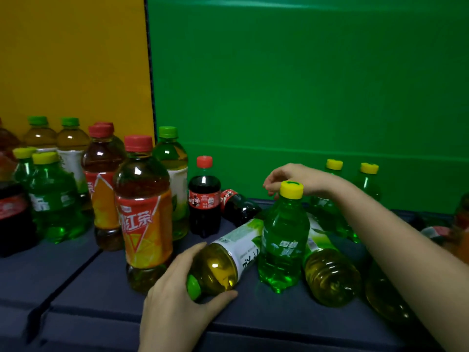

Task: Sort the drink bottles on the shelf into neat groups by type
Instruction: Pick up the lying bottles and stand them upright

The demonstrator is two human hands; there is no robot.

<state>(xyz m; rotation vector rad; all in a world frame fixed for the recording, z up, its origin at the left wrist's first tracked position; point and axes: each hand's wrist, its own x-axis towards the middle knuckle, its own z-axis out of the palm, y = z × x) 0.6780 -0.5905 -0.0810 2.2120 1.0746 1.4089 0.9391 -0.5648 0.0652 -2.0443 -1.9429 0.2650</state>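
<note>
Closest in, the left hand grasps a green tea bottle that lies on its side on the dark blue shelf. The hand's digits curl round the bottle's shoulder, and its green cap points toward the palm. Just right of it a Sprite bottle with a yellow cap stands upright, and beyond that a second green tea bottle lies flat. The right hand hangs behind the Sprite bottle's cap with its fingers curled downward. Whether it holds anything I cannot tell, since the cap hides part of them. Left of the held bottle stands an iced black tea bottle. Farther back a cola bottle stands upright, with a toppled cola bottle just beside it.
</note>
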